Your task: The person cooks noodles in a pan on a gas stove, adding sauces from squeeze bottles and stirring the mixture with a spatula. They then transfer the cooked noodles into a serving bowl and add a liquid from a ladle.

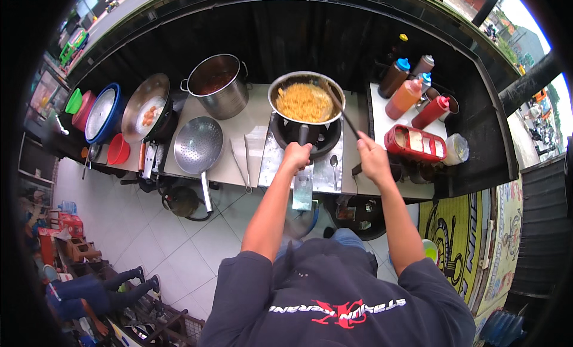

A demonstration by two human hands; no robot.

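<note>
My left hand (297,157) grips the handle of a metal frying pan (273,106) above a black burner (282,134). Yellow-orange fried rice or a similar loose food (304,103) fills the pan and looks blurred. In my right hand (372,159) is the thin shaft of a dark spatula or ladle (350,123). Its head reaches inside the pan's right side, partly lost against the food and the rim. A metal spoon (334,168) lies on the steel plate below the burner, between my two forearms.
To the left stand a stockpot (224,96) of red-brown sauce, a perforated skimmer (198,145), tongs (245,168) and a wok (147,89) with eggs. Sauce bottles (403,98) and a red condiment box (414,143) are at the right. A person (89,297) is behind at lower left.
</note>
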